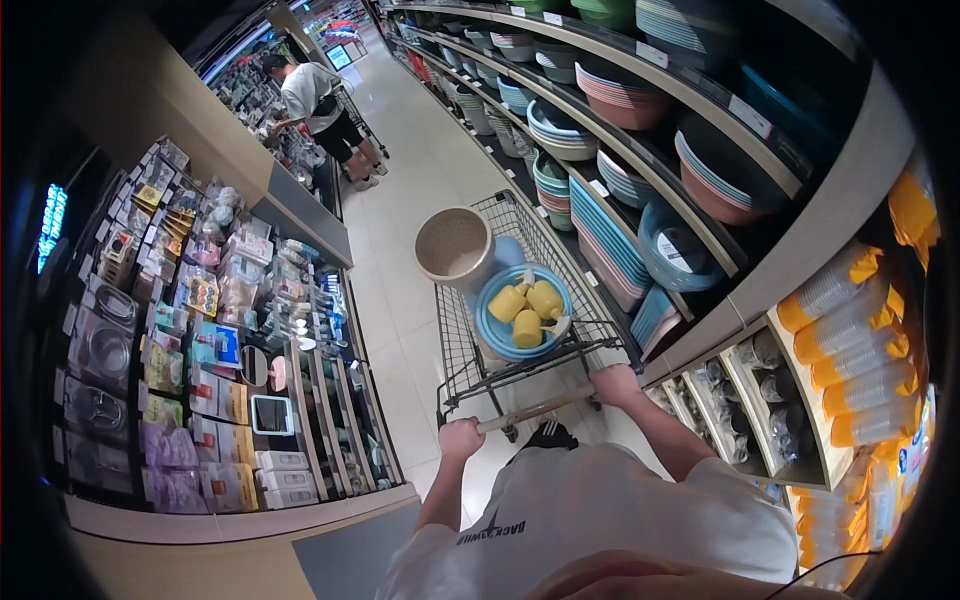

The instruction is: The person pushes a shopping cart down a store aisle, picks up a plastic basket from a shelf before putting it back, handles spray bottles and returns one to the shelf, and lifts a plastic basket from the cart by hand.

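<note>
My left hand (461, 438) is closed around the left end of the shopping cart's handle (545, 408). On the right end of that bar, my right hand (617, 386) is wrapped just as firmly. The black wire shopping cart (456, 362) stands in front of me. Inside it sits a round light-blue basin (484, 334) holding three yellow pump bottles (527, 328) with whitish tops. A tan bin (420, 245) stands at the cart's far left, its mouth facing up. Between bin and basin, a pale blue item (507, 252) is partly hidden.
Shelves of stacked basins (622, 95) line the right side, close to the cart. A low display of packaged goods (220, 400) runs along the left. Pale floor tiles (410, 140) lead ahead. Farther up on the left, a person (315, 95) stands beside another cart (358, 112).
</note>
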`<state>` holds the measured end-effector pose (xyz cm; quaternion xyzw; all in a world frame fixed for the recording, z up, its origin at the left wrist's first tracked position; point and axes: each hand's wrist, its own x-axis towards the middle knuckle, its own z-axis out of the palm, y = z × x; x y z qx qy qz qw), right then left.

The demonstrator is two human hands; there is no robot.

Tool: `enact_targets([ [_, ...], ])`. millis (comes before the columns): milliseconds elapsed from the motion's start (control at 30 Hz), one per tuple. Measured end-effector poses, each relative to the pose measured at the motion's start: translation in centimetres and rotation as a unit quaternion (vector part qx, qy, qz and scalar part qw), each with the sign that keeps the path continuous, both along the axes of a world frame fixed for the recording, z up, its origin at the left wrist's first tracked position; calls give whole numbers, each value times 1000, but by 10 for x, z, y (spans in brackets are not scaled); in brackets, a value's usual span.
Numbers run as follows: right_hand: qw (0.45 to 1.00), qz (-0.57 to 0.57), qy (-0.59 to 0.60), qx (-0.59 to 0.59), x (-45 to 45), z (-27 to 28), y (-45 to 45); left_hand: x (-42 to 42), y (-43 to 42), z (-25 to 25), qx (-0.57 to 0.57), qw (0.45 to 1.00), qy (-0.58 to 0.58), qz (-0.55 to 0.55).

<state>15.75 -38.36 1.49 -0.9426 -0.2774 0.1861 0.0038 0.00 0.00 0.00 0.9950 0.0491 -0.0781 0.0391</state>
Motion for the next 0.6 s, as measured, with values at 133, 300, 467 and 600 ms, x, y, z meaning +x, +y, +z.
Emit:
enact_targets([
  [133, 999, -11, -48, 22, 50, 19, 17, 59, 16, -4, -44, 998, -34, -7],
  [300, 995, 35, -70, 64, 134, 15, 43, 135, 49, 14, -41, 999, -23, -1],
  [467, 993, 49, -41, 100, 225, 31, 60, 215, 62, 20, -45, 998, -37, -6],
  [600, 996, 64, -55, -2, 292, 28, 79, 278, 75, 21, -35, 999, -36, -9],
])
